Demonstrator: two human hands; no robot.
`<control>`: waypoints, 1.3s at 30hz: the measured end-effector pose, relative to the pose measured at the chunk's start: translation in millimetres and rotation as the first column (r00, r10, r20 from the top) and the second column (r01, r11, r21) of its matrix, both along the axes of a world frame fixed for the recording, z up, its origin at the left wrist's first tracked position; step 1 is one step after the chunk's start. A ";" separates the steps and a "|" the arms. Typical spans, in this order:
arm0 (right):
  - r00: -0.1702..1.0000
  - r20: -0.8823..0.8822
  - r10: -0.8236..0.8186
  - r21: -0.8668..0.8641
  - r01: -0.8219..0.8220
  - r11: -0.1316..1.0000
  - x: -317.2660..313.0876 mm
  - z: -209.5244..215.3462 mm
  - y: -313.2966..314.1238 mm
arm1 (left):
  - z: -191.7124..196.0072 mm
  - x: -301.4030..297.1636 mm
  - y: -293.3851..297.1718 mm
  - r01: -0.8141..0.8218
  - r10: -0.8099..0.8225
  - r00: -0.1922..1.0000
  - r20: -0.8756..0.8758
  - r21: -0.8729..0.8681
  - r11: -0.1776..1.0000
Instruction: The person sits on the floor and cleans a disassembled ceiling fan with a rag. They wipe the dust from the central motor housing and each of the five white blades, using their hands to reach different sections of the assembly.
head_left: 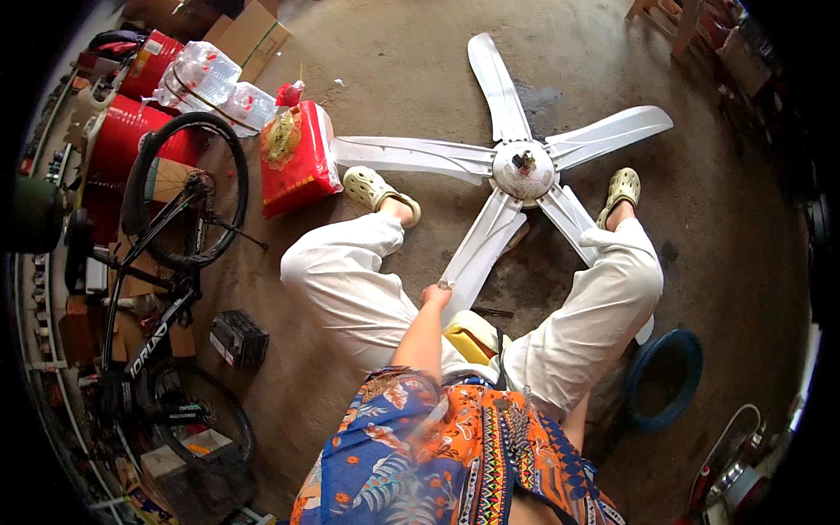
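- A person in white trousers and a patterned orange-and-blue top is sitting on a concrete floor [411,96], legs spread around a white ceiling fan [522,171] lying flat with its 5 blades fanned out.
- The left hand [435,295] is closing its fingers on the tip of the blade [479,249] that is pointing toward the person's lap; whether the grip is a pinch or a full clasp is too small to tell.
- The right hand is not showing: that arm is dropping behind the right thigh, so I cannot tell whether it is spread or holding anything.
- The fan's round hub [523,169] is sitting between the 2 green clogs [381,191].
- A black bicycle [166,254], a red sack [297,157], red drums and a blue ring [665,378] are crowding the floor around the person.
- Likely risk: with only 1 hand on a thin blade tip, lifting or twisting there could bend the blade or make the fan pivot on its hub and scrape across the concrete toward the feet.
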State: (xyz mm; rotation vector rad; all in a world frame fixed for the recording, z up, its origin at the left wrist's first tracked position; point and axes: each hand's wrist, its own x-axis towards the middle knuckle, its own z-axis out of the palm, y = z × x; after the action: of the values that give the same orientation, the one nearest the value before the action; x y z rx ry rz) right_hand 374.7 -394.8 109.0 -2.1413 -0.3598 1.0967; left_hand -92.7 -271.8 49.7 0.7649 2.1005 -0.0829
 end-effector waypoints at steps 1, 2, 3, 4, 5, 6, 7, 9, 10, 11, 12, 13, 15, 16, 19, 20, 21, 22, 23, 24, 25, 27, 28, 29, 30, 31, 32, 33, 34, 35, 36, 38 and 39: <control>0.982 0.186 -0.035 0.027 0.031 0.999 15.4 7.0 -2.9 | -7.1 -0.4 2.0 -0.017 0.017 0.999 0.037 -0.002 1.000; 0.928 0.359 -0.100 0.089 0.072 0.993 35.2 17.0 -4.5 | -13.3 2.6 6.5 -0.018 0.017 0.999 0.043 0.020 1.000; 0.861 0.480 -0.168 0.191 0.085 0.978 43.2 31.7 8.4 | -11.2 -8.7 3.0 -0.040 0.039 0.999 0.027 0.033 0.999; 0.799 0.531 -0.283 0.365 0.086 0.927 43.8 62.4 30.1 | -19.8 -27.3 -2.2 -0.108 0.104 0.994 0.047 0.090 0.990; 0.765 0.511 -0.393 0.539 0.071 0.839 38.4 101.8 56.1 | -30.7 -45.4 -8.4 -0.182 0.173 0.982 0.069 0.147 0.972; 0.746 0.452 -0.489 0.699 0.045 0.714 38.6 145.5 76.1 | -34.8 -30.9 -4.1 -0.251 0.243 0.968 0.063 0.211 0.945; 0.656 0.528 -0.540 0.707 0.013 0.707 7.7 207.5 102.9 | -34.3 -17.2 -2.1 -0.319 0.317 0.947 0.052 0.271 0.908; 0.654 0.568 -0.499 0.714 -0.090 0.695 -42.5 274.6 143.2 | -35.1 -6.6 0.6 -0.331 0.327 0.943 0.054 0.226 0.916; 0.735 0.502 -0.456 0.773 -0.144 0.618 -61.0 277.9 161.3 | -37.2 -8.4 -3.3 -0.342 0.341 0.939 0.041 0.210 0.916; 0.766 0.557 -0.321 0.727 -0.263 0.635 -88.3 275.3 175.9 | -41.1 -14.8 -10.6 -0.286 0.290 0.957 0.001 0.167 0.943; 0.775 0.625 -0.097 0.610 -0.406 0.681 -132.1 280.9 192.4 | -45.1 -25.2 -20.5 -0.237 0.243 0.969 -0.043 0.119 0.964; 0.930 0.363 0.061 0.762 -0.334 0.554 -146.2 232.5 205.7 | -48.7 -21.1 -21.0 -0.175 0.180 0.982 -0.057 0.077 0.982; 0.799 0.318 0.510 0.497 -0.599 0.628 -200.5 181.2 220.2 | -57.3 -28.5 -25.1 -0.185 0.188 0.982 -0.016 0.102 0.977; 0.758 0.234 0.609 0.429 -0.643 0.634 -223.5 148.7 216.2 | -60.5 -27.4 -26.3 -0.188 0.189 0.982 0.007 0.115 0.975; 0.745 0.013 0.667 0.175 -0.658 0.732 -259.3 2.1 156.7 | -60.6 1.4 -21.8 -0.206 0.201 0.979 0.045 0.197 0.959; 0.666 0.009 0.745 0.072 -0.744 0.664 -269.4 -13.8 138.8 | -64.2 -3.6 -28.2 -0.235 0.226 0.972 0.068 0.229 0.945; 0.575 -0.010 0.818 -0.022 -0.818 0.574 -279.7 -20.4 123.6 | -69.3 -12.4 -35.6 -0.267 0.254 0.964 0.085 0.263 0.927; 0.494 -0.007 0.869 -0.122 -0.863 0.490 -283.9 -21.1 113.6 | -72.6 -18.2 -38.0 -0.294 0.274 0.956 0.107 0.300 0.908; 0.409 -0.011 0.912 -0.219 -0.891 0.397 -285.1 -21.5 106.3 | -74.8 -22.5 -41.1 -0.283 0.271 0.959 0.081 0.305 0.909; 0.422 -0.081 0.903 -0.244 -0.887 0.392 -283.9 -22.1 102.6 | -76.1 -26.3 -44.2 -0.271 0.267 0.962 0.056 0.311 0.911; 0.395 -0.108 0.912 -0.268 -0.895 0.356 -285.5 -16.7 105.0 | -77.1 -33.9 -46.1 -0.261 0.267 0.963 0.027 0.318 0.911; 0.418 -0.108 0.902 -0.226 -0.894 0.387 -277.2 -12.7 114.1 | -67.0 -36.1 -32.8 -0.189 0.236 0.965 -0.115 0.322 0.928; 0.482 -0.077 0.873 -0.166 -0.869 0.465 -269.4 -20.3 116.9 | -59.1 -33.9 -17.9 -0.146 0.213 0.961 -0.175 0.329 0.933; 0.517 -0.058 0.854 -0.081 -0.855 0.512 -276.7 -13.6 126.9 | -57.1 -55.3 -9.4 -0.133 0.234 0.954 -0.186 0.437 0.890; 0.545 -0.050 0.837 -0.038 -0.838 0.544 -285.7 -6.4 135.1 | -52.8 -82.0 -1.6 -0.141 0.230 0.957 -0.175 0.414 0.900; 0.588 -0.035 0.808 -0.016 -0.809 0.588 -282.7 -5.8 142.4 | -42.5 -87.9 13.8 -0.141 0.210 0.967 -0.143 0.383 0.913; 0.607 -0.022 0.795 -0.033 -0.795 0.606 -273.6 -10.6 146.0 | -30.2 -81.3 27.1 -0.129 0.184 0.977 -0.106 0.393 0.910; 0.622 -0.014 0.783 -0.042 -0.782 0.621 -267.8 -14.2 150.5 | -19.4 -76.6 37.8 -0.117 0.161 0.984 -0.077 0.404 0.907; 0.629 -0.015 0.777 -0.033 -0.777 0.628 -275.4 -14.6 153.7 | -17.8 -86.6 39.2 -0.110 0.158 0.983 -0.096 0.382 0.917; 0.623 -0.028 0.782 -0.038 -0.782 0.622 -280.1 -14.8 156.5 | -16.6 -91.7 37.0 -0.128 0.163 0.985 -0.059 0.389 0.912; 0.618 -0.040 0.785 -0.043 -0.786 0.617 -282.6 -14.9 158.9 | -16.9 -91.4 33.5 -0.143 0.165 0.986 -0.020 0.395 0.908; 0.606 -0.070 0.793 -0.109 -0.794 0.598 -284.7 -19.1 152.3 | -17.1 -77.7 21.8 -0.230 0.194 0.973 0.128 0.399 0.888; 0.622 -0.076 0.779 -0.128 -0.781 0.611 -284.1 -22.6 148.1 | -17.9 -71.1 21.9 -0.218 0.176 0.974 0.143 0.376 0.901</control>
State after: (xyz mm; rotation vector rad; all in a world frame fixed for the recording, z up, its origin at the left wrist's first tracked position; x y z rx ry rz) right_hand 90.6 -246.7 86.5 -2.1209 -1.3551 1.6448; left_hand -163.8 -250.0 31.8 0.7609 2.1044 0.4928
